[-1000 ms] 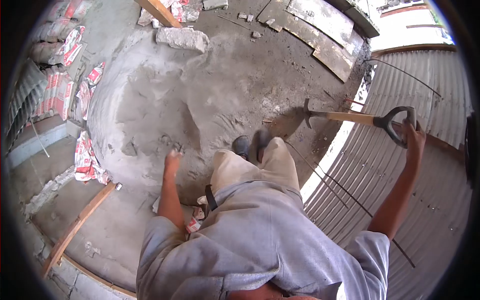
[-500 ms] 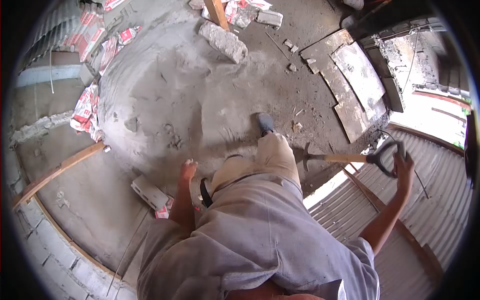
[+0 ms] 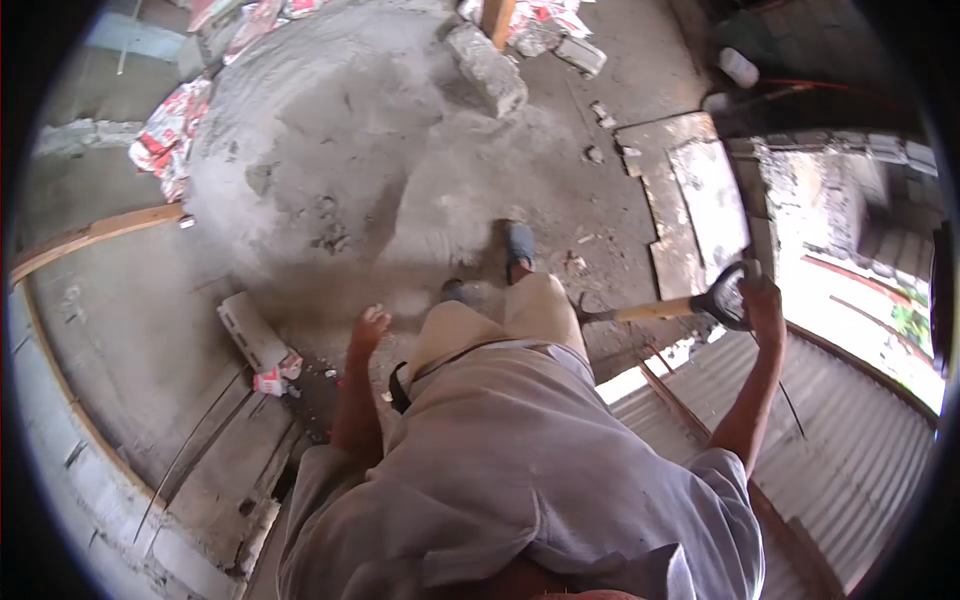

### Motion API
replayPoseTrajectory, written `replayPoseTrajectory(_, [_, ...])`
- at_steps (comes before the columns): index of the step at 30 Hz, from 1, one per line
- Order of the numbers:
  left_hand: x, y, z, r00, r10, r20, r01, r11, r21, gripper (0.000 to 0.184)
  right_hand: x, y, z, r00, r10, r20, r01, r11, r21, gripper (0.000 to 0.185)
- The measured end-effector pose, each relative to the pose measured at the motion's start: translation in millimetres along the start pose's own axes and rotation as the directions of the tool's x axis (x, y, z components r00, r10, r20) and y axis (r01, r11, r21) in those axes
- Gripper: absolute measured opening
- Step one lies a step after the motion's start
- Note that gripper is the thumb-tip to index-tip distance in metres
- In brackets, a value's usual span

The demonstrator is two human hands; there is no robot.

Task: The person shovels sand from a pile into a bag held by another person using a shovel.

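My right hand (image 3: 762, 300) is closed around the black D-shaped grip of a shovel (image 3: 655, 310). Its wooden shaft runs left toward my right knee, and the blade is mostly hidden behind my leg. On the other side, my left hand (image 3: 372, 326) hangs in the air beside my left thigh, fingers loosely apart and holding nothing. Below and ahead of my feet spreads a grey pile of cement or sand mix (image 3: 330, 170) on the floor. A hollow concrete block (image 3: 252, 332) lies left of my left hand, with a torn red-and-white bag scrap (image 3: 275, 378) at its end.
A rough concrete chunk (image 3: 488, 72) lies ahead near a wooden post (image 3: 497, 20). Torn cement bags (image 3: 172, 140) line the left edge. Flat boards (image 3: 705, 200) lie on the right, and corrugated metal sheets (image 3: 840, 420) are beside my right arm. A timber (image 3: 100, 238) juts from the left.
My right hand has drawn the shovel grip inward and slightly up in view. My left hand has risen a little. The view has shifted, and my feet show more clearly.
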State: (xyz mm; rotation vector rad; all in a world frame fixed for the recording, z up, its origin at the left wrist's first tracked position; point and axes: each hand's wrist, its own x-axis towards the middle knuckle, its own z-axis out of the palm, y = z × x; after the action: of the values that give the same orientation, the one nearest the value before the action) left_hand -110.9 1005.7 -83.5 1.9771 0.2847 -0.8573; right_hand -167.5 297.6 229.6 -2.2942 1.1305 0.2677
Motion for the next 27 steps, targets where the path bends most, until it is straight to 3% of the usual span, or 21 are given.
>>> replayPoseTrajectory(1, [3.3,-41.2,-8.7,0.980,0.198,-0.011,-0.196,0.976,0.094,0.053,-16.4,-11.2,-1.3,1.000,0.005,-0.001,-0.005,1.000,0.008,0.029])
replayPoseTrajectory(2, [-0.8,-57.7,-20.7,0.991,0.127,-0.039,-0.125,0.990,0.062,0.052,-31.6,-21.2,-1.6,1.000,0.005,0.002,-0.005,1.000,0.019,0.029])
replayPoseTrajectory(5, [-40.3,-79.5,-52.6,0.944,-0.306,-0.123,0.294,0.950,-0.104,0.049,-82.6,-71.1,-11.2,0.996,0.046,-0.080,-0.046,0.999,-0.008,0.026])
replayPoseTrajectory(6, [-58.5,-94.5,-64.0,0.900,-0.413,-0.142,0.394,0.908,-0.141,0.048,-94.5,-83.9,-13.9,0.993,-0.080,-0.087,0.078,0.996,-0.036,0.024])
replayPoseTrajectory(7, [-77.4,-112.5,-71.5,0.851,-0.504,-0.147,0.481,0.861,-0.165,0.047,-100.9,-86.3,-18.8,0.968,-0.243,-0.067,0.227,0.957,-0.182,0.024])
replayPoseTrajectory(9, [-105.7,-226.7,-79.4,0.858,-0.458,-0.231,0.452,0.888,-0.082,0.038,-79.9,-67.3,-47.1,0.848,-0.531,0.007,0.465,0.735,-0.493,0.024])
replayPoseTrajectory(11, [-134.3,-341.2,-80.7,0.894,-0.308,-0.326,0.364,0.923,0.123,0.030,-86.4,-107.1,-42.3,0.850,-0.525,-0.049,0.454,0.776,-0.438,0.023])
replayPoseTrajectory(12, [-155.7,-354.7,-79.4,0.911,-0.229,-0.344,0.313,0.926,0.210,0.026,-122.6,-163.5,-33.5,0.925,-0.368,-0.091,0.347,0.918,-0.191,0.022])
replayPoseTrajectory(14, [-191.5,-374.6,-55.0,0.903,-0.171,-0.394,0.273,0.937,0.220,0.026,-136.8,-201.7,-26.2,0.911,-0.408,-0.067,0.391,0.903,-0.179,0.024])
replayPoseTrajectory(15, [-203.8,-369.3,-31.9,0.730,-0.453,-0.511,0.503,0.863,-0.046,0.022,-135.6,-209.8,-25.4,0.895,-0.442,-0.050,0.427,0.885,-0.187,0.025])
replayPoseTrajectory(16, [-208.3,-356.3,-12.7,0.489,-0.701,-0.519,0.646,0.691,-0.325,0.019,-134.6,-215.2,-24.2,0.882,-0.469,-0.033,0.454,0.868,-0.198,0.027])
replayPoseTrajectory(17, [-206.3,-355.2,2.5,0.460,-0.725,-0.513,0.653,0.668,-0.358,0.019,-133.0,-219.7,-20.6,0.880,-0.474,-0.040,0.460,0.869,-0.181,0.028])
replayPoseTrajectory(18, [-205.0,-355.6,15.5,0.659,-0.564,-0.498,0.640,0.768,-0.022,0.021,-129.4,-221.6,-17.6,0.881,-0.471,-0.042,0.459,0.873,-0.166,0.030])
replayPoseTrajectory(19, [-200.9,-354.6,25.3,0.833,-0.421,-0.359,0.533,0.783,0.319,0.024,-115.0,-216.4,-13.7,0.846,-0.528,-0.074,0.516,0.846,-0.137,0.033])
replayPoseTrajectory(20, [-196.8,-351.5,34.6,0.949,-0.249,-0.195,0.316,0.735,0.599,0.026,-106.0,-215.7,-8.6,0.838,-0.540,-0.084,0.532,0.841,-0.101,0.034])
replayPoseTrajectory(21, [-189.2,-299.4,37.4,0.872,-0.349,-0.343,0.454,0.840,0.297,0.027,-92.0,-211.7,-5.6,0.831,-0.554,-0.056,0.550,0.832,-0.068,0.034])
replayPoseTrajectory(22, [-181.4,-240.4,38.8,0.762,-0.436,-0.478,0.473,0.880,-0.048,0.028,-76.1,-204.6,-3.5,0.823,-0.567,-0.035,0.567,0.823,-0.032,0.033])
replayPoseTrajectory(24, [-153.1,-205.7,40.7,0.925,-0.064,-0.375,0.214,0.904,0.372,0.030,-28.9,-187.3,4.2,0.762,-0.648,-0.005,0.648,0.762,-0.013,0.030])
replayPoseTrajectory(26, [-127.2,-210.0,50.3,0.952,0.204,-0.230,-0.012,0.773,0.634,0.036,-5.5,-203.0,22.4,0.749,-0.658,0.072,0.657,0.753,0.043,0.027])
replayPoseTrajectory(27, [-139.9,-153.3,55.5,0.923,0.030,-0.384,0.124,0.921,0.370,0.033,10.0,-208.9,28.5,0.708,-0.700,0.093,0.689,0.714,0.125,0.028])
